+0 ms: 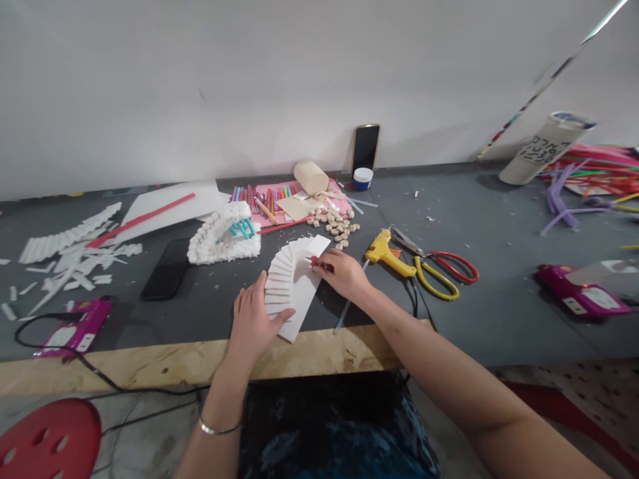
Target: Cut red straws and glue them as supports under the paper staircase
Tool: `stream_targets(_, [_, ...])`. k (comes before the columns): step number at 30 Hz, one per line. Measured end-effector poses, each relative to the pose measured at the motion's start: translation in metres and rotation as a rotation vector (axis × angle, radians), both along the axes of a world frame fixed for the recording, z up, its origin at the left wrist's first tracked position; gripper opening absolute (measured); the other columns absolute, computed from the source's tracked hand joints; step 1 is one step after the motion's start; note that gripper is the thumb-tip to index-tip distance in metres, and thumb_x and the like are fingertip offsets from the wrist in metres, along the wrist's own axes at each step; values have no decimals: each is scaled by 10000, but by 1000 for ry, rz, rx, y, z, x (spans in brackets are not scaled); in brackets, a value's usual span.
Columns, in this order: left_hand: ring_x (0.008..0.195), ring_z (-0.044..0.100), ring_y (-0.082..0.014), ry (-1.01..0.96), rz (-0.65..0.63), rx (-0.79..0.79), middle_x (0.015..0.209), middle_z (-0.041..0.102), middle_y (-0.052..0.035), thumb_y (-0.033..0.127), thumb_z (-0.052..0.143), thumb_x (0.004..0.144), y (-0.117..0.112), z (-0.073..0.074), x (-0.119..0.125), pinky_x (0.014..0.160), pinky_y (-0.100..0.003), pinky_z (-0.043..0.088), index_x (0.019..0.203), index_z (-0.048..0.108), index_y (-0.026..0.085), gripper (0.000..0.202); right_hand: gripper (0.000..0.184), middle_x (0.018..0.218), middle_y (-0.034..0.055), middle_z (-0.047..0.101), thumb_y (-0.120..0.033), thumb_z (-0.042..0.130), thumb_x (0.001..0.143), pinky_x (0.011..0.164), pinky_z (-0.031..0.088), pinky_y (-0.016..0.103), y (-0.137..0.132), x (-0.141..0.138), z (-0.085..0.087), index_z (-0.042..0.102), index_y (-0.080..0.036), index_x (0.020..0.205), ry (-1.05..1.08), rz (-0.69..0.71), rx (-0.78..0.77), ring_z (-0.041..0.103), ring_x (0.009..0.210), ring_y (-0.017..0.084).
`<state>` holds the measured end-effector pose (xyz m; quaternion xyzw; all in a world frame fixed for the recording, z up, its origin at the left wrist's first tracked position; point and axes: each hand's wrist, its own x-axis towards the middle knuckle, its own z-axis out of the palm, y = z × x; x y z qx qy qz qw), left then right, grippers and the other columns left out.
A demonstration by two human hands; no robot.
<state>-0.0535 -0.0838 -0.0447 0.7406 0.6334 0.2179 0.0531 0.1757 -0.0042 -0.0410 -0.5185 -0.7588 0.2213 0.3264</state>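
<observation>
A white foam-board piece with fanned steps [292, 279] lies on the grey table top [499, 299] near its front edge. My left hand [253, 319] rests flat on its left side, fingers stretched out and pressing it down. My right hand [344, 273] is at its right edge, fingers pinched on a small red tool [319, 265] whose tip touches the board. A yellow glue gun [387, 254] lies just right of my right hand.
Red-and-yellow scissors [439, 269], small wooden discs [337, 223], coloured pens on a pink sheet [264, 199], a white foam model [224, 236], a black phone [167, 269], foam scraps [70, 256] and pink boxes [579, 293] lie around. A red stool [47, 439] stands lower left.
</observation>
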Motion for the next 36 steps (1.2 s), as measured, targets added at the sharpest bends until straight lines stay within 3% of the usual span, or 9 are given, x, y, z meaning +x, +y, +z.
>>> stream_targets(6, [1282,465,-369,-1,-5,12,1420,483,-194,531,610,812,0,-2,-1,1096,-563,298,1491,250,157,856,70,817,13,582,-214,617,850,633,415,232,-3,0,3,670,-183,816,-24,81,-8,539,665,111])
stream_targets(19, [1273,472,-378,-4,-3,6,1411,483,-215,524,626,805,1,-3,-2,1081,-580,314,1481,269,137,856,62,764,22,633,-207,587,839,613,359,243,-4,6,5,638,-195,805,-178,34,64,545,704,151])
stream_targets(24, [1322,433,-356,-107,-51,69,1427,460,-205,536,547,861,3,12,-4,1070,-539,361,1460,314,162,743,60,761,23,626,-186,590,829,621,363,239,-3,7,2,642,-190,797,-167,49,69,541,702,148])
stream_targets(27, [1339,422,-321,-98,-114,128,1437,462,-169,498,533,886,22,32,4,1106,-513,333,1425,386,198,635,66,768,27,626,-171,587,827,625,374,234,-1,5,1,647,-182,802,-153,60,64,545,698,143])
stream_targets(30, [1378,375,-308,-80,-219,121,1482,420,-139,479,544,884,57,46,18,1129,-502,310,1400,441,226,584,66,772,28,631,-143,593,818,620,384,223,0,4,0,652,-172,825,-128,70,56,549,674,132])
stream_targets(33, [1386,379,-271,-160,-339,30,1483,429,-138,472,501,910,93,45,29,1133,-454,322,1417,427,204,578,79,781,24,640,-134,594,827,621,390,215,1,3,-1,658,-174,852,-101,73,54,558,666,125])
stream_targets(36, [1349,437,-239,-280,-381,-86,1464,463,-129,464,432,943,110,37,33,1105,-407,369,1424,425,197,550,89,802,29,654,-125,594,835,639,396,216,2,4,-3,662,-175,865,-78,66,55,576,693,131])
